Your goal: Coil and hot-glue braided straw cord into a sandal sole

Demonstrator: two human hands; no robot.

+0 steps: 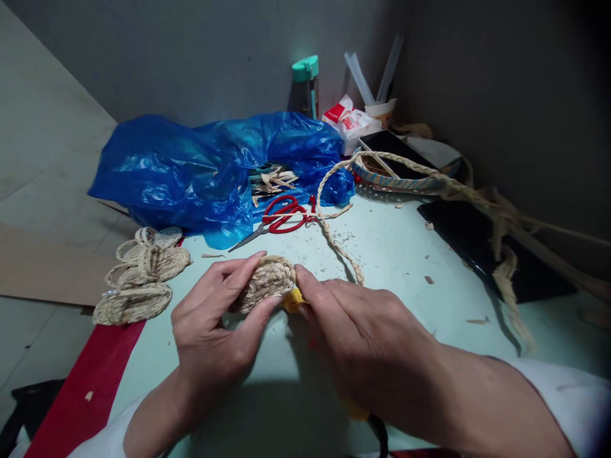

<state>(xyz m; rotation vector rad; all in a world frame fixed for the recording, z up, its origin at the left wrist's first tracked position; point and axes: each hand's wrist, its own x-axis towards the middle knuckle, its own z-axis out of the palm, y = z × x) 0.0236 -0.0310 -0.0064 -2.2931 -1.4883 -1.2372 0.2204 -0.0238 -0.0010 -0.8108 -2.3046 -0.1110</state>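
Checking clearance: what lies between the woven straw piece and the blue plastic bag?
In the head view, red-handled scissors, crossed by a straw strip, lie between the woven straw piece and bag.

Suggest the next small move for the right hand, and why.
I'd probably press the right hand gently inward along the right edge of the woven piece. The left hand steadies it, the right fingers sit at that edge, and a braid loops loosely beyond the right hand; any join there is hidden.
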